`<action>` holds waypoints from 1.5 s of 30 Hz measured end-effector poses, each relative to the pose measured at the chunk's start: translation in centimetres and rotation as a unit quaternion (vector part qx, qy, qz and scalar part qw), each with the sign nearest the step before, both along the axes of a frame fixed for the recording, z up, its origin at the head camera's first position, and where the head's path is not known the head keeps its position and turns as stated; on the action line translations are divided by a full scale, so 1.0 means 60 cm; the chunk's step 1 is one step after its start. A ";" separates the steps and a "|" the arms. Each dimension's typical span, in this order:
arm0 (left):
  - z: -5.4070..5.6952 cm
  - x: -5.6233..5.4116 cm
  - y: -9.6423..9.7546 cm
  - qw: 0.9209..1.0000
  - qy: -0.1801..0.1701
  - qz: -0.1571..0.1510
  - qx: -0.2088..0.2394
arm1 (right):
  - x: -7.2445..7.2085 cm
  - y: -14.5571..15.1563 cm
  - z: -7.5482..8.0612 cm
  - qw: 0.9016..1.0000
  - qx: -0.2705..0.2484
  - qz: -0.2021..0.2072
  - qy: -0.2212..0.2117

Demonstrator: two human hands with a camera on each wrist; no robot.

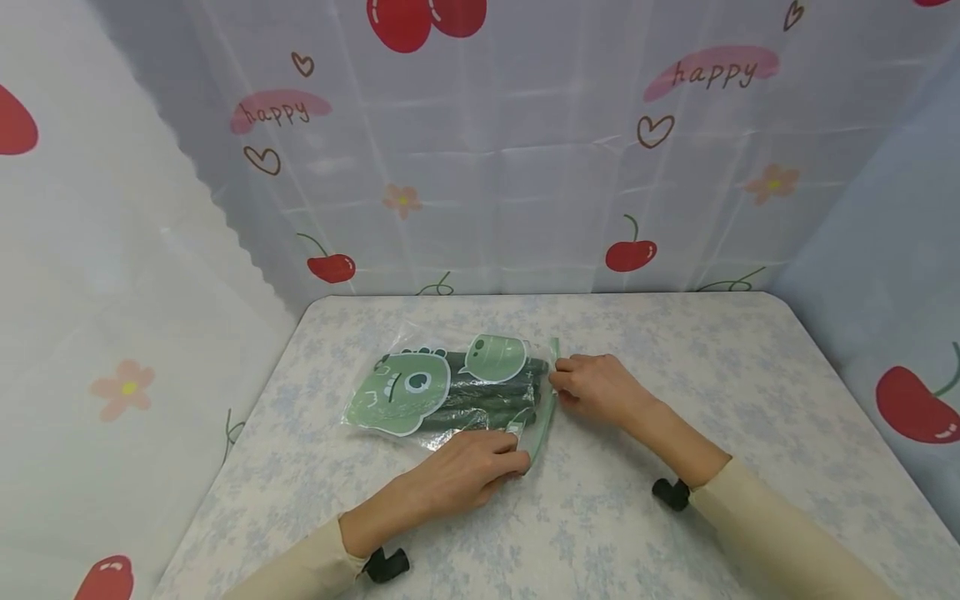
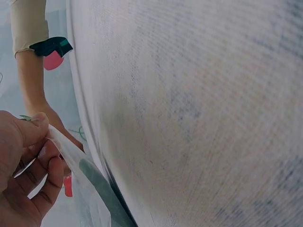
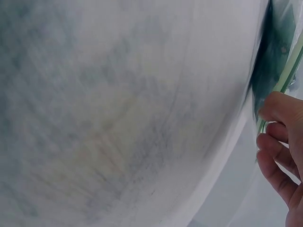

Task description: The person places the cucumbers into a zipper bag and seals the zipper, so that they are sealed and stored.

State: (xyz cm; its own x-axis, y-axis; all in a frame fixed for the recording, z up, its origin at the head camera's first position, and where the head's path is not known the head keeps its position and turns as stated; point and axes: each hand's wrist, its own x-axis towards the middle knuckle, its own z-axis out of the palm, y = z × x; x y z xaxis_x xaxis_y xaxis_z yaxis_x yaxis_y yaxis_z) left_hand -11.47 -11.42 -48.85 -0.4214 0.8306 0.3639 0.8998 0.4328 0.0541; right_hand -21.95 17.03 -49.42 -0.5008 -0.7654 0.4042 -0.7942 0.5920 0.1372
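Note:
A clear plastic zip bag (image 1: 401, 392) printed with a pale green cartoon dinosaur lies flat at mid-table in the head view. Dark green rolled-looking items (image 1: 480, 392) show through it; their kind cannot be told. A green zip strip (image 1: 545, 425) runs along the bag's right edge. At the near end of that strip, my left hand (image 1: 468, 471) pinches the plastic between thumb and fingers. Further up, my right hand (image 1: 603, 387) pinches the strip from the right. The right wrist view shows thumb and forefinger of the right hand (image 3: 284, 135) on the green strip.
The table (image 1: 675, 533) has a pale cloth with blue-grey blotches. White curtains (image 1: 495, 167) with cherries, hearts and flowers hang behind it and on both sides. A black wrist device (image 1: 386, 565) sits at the left cuff, another (image 1: 670, 494) at the right.

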 end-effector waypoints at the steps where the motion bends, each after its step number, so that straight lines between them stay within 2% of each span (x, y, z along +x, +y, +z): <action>1: 0.000 0.000 0.000 1.000 -0.001 -0.001 0.002 | -0.004 0.001 -0.001 1.000 0.000 -0.002 0.000; 14: -0.003 -0.002 0.002 1.000 -0.012 -0.008 0.020 | -0.044 0.008 -0.002 0.999 -0.004 -0.030 -0.015; 19: -0.002 -0.002 0.005 0.999 -0.031 -0.006 0.017 | -0.057 0.005 -0.002 0.999 -0.005 -0.031 -0.014; 24: -0.001 -0.009 0.016 0.999 -0.051 -0.004 0.019 | -0.076 0.005 -0.002 0.999 -0.011 -0.032 -0.010; 31: -0.008 -0.024 0.038 0.999 -0.047 0.008 0.005 | -0.113 0.004 -0.008 0.999 0.010 -0.044 0.002; 36: -0.007 -0.029 0.050 0.999 -0.047 0.013 -0.003 | -0.135 -0.002 -0.003 0.998 0.025 -0.058 -0.019; 40: -0.006 -0.032 0.057 0.999 -0.048 0.015 -0.008 | -0.149 -0.002 0.004 0.995 0.038 -0.083 -0.038; 45: -0.005 -0.037 0.068 0.997 -0.078 0.018 -0.005 | -0.164 0.000 0.002 0.992 0.040 -0.105 -0.052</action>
State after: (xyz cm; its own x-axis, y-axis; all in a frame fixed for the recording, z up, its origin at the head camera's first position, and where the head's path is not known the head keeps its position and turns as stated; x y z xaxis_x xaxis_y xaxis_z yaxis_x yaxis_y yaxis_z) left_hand -13.68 -7.36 -49.15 -0.5021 0.8166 0.2846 0.8645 0.4663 0.1875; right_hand -31.78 17.06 -49.28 -0.6890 -0.6666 0.2845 -0.6662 0.7371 0.1138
